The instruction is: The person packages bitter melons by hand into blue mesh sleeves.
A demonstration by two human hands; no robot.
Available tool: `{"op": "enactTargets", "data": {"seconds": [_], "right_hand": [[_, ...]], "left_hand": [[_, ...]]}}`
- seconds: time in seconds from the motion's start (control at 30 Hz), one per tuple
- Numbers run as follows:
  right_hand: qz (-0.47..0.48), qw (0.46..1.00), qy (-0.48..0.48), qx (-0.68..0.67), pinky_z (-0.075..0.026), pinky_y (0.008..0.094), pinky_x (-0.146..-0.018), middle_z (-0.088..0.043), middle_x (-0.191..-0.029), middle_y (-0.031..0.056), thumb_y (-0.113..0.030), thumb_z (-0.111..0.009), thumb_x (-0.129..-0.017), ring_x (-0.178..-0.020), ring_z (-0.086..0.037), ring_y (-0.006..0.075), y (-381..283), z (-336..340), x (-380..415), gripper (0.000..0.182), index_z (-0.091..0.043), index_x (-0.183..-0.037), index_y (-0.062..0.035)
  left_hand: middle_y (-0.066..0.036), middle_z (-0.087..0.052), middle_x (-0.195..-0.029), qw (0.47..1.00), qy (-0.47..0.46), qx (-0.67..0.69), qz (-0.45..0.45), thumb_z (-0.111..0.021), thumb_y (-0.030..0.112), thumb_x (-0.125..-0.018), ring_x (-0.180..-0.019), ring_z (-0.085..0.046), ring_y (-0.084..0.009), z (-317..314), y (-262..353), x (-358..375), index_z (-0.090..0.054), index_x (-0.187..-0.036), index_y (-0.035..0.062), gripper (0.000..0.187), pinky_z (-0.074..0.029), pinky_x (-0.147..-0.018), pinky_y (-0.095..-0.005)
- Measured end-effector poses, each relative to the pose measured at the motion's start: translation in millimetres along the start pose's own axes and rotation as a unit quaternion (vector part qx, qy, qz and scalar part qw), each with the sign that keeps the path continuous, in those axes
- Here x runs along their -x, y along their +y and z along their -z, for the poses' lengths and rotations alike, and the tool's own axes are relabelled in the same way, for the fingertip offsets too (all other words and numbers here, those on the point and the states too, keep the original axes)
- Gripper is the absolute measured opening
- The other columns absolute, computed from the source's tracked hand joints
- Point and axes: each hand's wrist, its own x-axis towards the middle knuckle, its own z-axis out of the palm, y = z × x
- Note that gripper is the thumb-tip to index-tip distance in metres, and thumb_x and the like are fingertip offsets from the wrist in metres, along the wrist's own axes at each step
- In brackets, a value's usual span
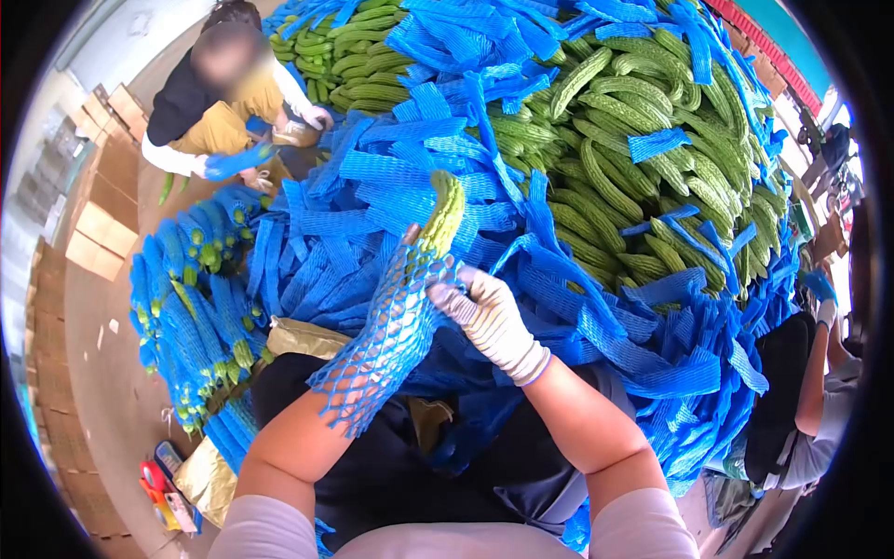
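Observation:
A pale green bitter gourd (445, 212) stands tilted upward in front of me. My left hand (402, 279) is closed round its lower part, and a blue foam net sleeve (368, 359) is stretched over that hand and wrist. The mesh partly hides the fingers. My right hand (492, 326), in a striped glove, pinches the net's upper edge beside the gourd. Flat blue net sleeves (391, 168) lie heaped just beyond both hands.
Bare bitter gourds (643, 149) are piled at the right and back. Netted gourds (200, 307) lie in rows at the left. Another person (219, 102) crouches at the back left. Cardboard boxes (102, 224) line the left side; scissors (154, 480) lie on the floor.

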Motion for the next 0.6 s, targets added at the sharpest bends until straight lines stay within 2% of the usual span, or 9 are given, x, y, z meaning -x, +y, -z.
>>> {"op": "enactTargets", "data": {"seconds": [0.03, 0.07, 0.1, 0.23, 0.27, 0.37, 0.43, 0.53, 0.6], "right_hand": [[0.086, 0.993, 0.053, 0.064, -0.043, 0.0236, -0.071, -0.058, -0.090, -0.0014, -0.020, -0.063, -0.093, -0.079, -0.050, 0.0052, 1.7, 2.1, -4.2, 0.020, -0.059, -0.102, -0.0024], [0.170, 0.971, 0.105, 0.128, -0.042, 0.0243, -0.070, -0.057, -0.086, -0.0017, -0.020, -0.063, -0.093, -0.078, -0.050, 0.0059, 3.6, 3.0, -8.2, 0.017, -0.060, -0.096, -0.0031], [0.250, 0.944, 0.156, 0.150, -0.043, 0.0267, -0.064, -0.057, -0.076, 0.0011, -0.020, -0.063, -0.093, -0.070, -0.051, 0.0090, 6.0, -3.1, -18.0, 0.016, -0.060, -0.091, -0.0037], [0.205, 0.924, 0.208, 0.246, -0.044, 0.0298, -0.056, -0.055, -0.062, 0.0077, -0.022, -0.064, -0.091, -0.056, -0.051, 0.0142, -0.9, 6.4, -40.2, 0.020, -0.062, -0.091, -0.0022], [0.245, 0.895, 0.233, 0.289, -0.045, 0.0296, -0.058, -0.058, -0.064, 0.0085, -0.022, -0.065, -0.090, -0.058, -0.053, 0.0143, -0.1, 14.4, -47.5, 0.021, -0.063, -0.092, -0.0017], [0.196, 0.886, 0.287, 0.306, -0.045, 0.0298, -0.059, -0.060, -0.067, 0.0102, -0.022, -0.066, -0.089, -0.059, -0.055, 0.0157, -11.2, 40.4, -55.8, 0.021, -0.065, -0.093, -0.0019], [0.197, 0.861, 0.329, 0.335, -0.045, 0.0292, -0.061, -0.059, -0.066, 0.0075, -0.022, -0.066, -0.088, -0.060, -0.051, 0.0135, -8.4, 68.4, -62.7, 0.018, -0.066, -0.092, -0.0035], [0.145, 0.843, 0.383, 0.349, -0.046, 0.0304, -0.063, -0.061, -0.065, 0.0083, -0.021, -0.066, -0.088, -0.060, -0.055, 0.0174, -15.0, 87.4, -59.0, 0.018, -0.066, -0.089, -0.0033], [0.108, 0.851, 0.376, 0.350, -0.047, 0.0300, -0.065, -0.062, -0.077, 0.0090, -0.022, -0.067, -0.087, -0.065, -0.057, 0.0179, -14.6, 95.3, -55.8, 0.018, -0.066, -0.094, -0.0054]], "left_hand": [[-0.008, -0.058, -0.113, 0.988, -0.019, 0.147, 0.046, -0.049, 0.005, -0.094, -0.105, -0.056, -0.0166, 2.2, -3.7, -3.7, -0.032, -0.140, -0.0014, 0.049, -0.045, -0.097, -0.0304], [-0.008, -0.058, -0.113, 0.988, -0.017, 0.147, 0.047, -0.049, 0.005, -0.094, -0.105, -0.056, -0.0166, 3.7, -8.6, -4.2, -0.032, -0.140, -0.0014, 0.049, -0.045, -0.097, -0.0304], [-0.007, -0.059, -0.103, 0.994, -0.048, 0.098, 0.001, -0.045, 0.009, -0.097, -0.094, -0.056, -0.0153, -25.3, 8.3, -3.5, -0.041, -0.125, -0.0009, 0.031, -0.045, -0.086, -0.0292], [-0.007, -0.058, -0.110, 0.994, -0.023, 0.096, 0.044, -0.047, 0.008, -0.095, -0.100, -0.056, -0.0167, -43.0, 27.5, 8.4, -0.043, -0.126, -0.0004, 0.032, -0.044, -0.090, -0.0296], [-0.007, -0.058, -0.111, 0.991, -0.013, 0.117, 0.069, -0.048, 0.008, -0.095, -0.101, -0.056, -0.0170, -42.8, 32.6, 17.6, -0.043, -0.126, -0.0003, 0.033, -0.044, -0.091, -0.0297], [-0.008, -0.057, -0.116, 0.966, 0.032, 0.198, 0.162, -0.049, 0.007, -0.094, -0.106, -0.055, -0.0181, -43.7, 53.1, 44.0, -0.044, -0.127, 0.0000, 0.034, -0.044, -0.095, -0.0301], [-0.008, -0.057, -0.119, 0.971, 0.056, 0.139, 0.188, -0.050, 0.006, -0.093, -0.109, -0.055, -0.0188, -48.6, 67.8, 58.5, -0.045, -0.127, 0.0003, 0.035, -0.044, -0.097, -0.0303], [-0.009, -0.056, -0.124, 0.979, 0.015, -0.154, 0.134, -0.052, 0.006, -0.093, -0.113, -0.055, -0.0198, -63.3, 84.1, 64.0, -0.046, -0.128, 0.0006, 0.036, -0.043, -0.100, -0.0306], [-0.009, -0.056, -0.127, 0.988, 0.033, -0.038, 0.149, -0.053, 0.005, -0.092, -0.116, -0.055, -0.0205, -78.4, 89.8, 58.9, -0.047, -0.128, 0.0008, 0.037, -0.043, -0.102, -0.0308]]}}
